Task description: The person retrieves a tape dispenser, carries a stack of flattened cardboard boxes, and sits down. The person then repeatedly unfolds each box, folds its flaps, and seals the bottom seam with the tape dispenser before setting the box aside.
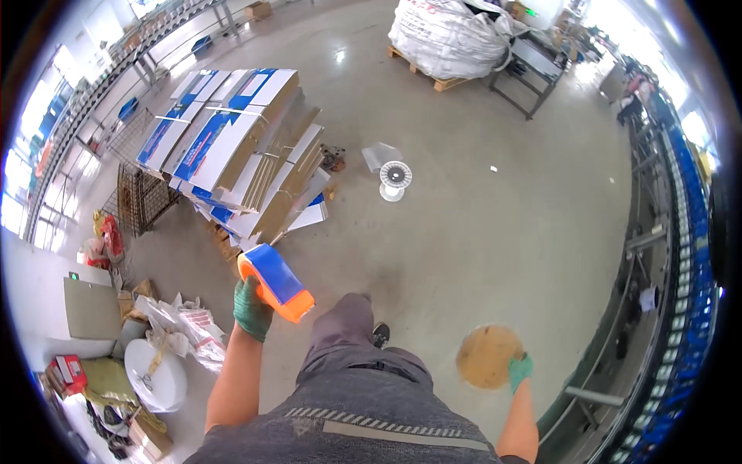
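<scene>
My left hand [253, 311], in a green glove, grips an orange and blue tape dispenser [280, 283]. The dispenser is held out ahead of my body, at the near corner of a stack of flattened cardboard boxes [224, 147]. At the lower right hangs my right hand [521, 371], also green-gloved, its fingers curled. Whatever may be inside those fingers is hidden. It overlaps the edge of a round tan disc [485, 357] low by the floor; whether they touch I cannot tell.
Beyond my legs a white spool [394, 179] stands on the grey floor beside a clear plastic scrap [379, 155]. A large white sack [452, 39] rests on a pallet at the back. A conveyor line [684, 255] runs along the right. Bags and boxes crowd the lower left.
</scene>
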A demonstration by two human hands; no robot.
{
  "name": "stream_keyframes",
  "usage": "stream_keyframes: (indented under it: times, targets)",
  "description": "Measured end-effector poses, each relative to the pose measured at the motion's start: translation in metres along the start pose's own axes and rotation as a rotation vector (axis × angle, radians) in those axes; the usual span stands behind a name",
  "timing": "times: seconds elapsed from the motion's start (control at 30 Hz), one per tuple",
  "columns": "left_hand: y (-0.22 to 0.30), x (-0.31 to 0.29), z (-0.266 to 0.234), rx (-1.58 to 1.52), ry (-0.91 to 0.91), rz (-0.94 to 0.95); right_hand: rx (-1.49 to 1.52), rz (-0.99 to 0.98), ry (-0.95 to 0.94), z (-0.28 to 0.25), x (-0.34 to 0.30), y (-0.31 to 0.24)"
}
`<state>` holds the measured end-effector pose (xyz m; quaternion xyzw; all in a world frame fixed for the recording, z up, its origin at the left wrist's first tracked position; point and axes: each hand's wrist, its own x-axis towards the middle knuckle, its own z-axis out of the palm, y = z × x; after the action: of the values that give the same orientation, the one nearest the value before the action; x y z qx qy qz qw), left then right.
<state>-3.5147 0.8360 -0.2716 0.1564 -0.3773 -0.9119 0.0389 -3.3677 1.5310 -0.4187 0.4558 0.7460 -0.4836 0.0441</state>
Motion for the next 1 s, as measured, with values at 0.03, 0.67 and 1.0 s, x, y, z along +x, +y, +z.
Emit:
stream_keyframes:
  times: [0.03,0.67,1.0]
  targets:
    - [-0.005,0.019,0.003,-0.016,0.021,0.005,-0.107,-0.109,-0.025,0.003,0.020,-0.050]
    - [-0.078,0.325,0.091,-0.329,0.320,0.349,-0.377,-0.012,-0.079,0.017,0.321,-0.409]
    - [-0.102,0.374,0.103,-0.408,0.516,0.464,-0.538,-0.202,-0.314,0.144,0.473,-0.575]
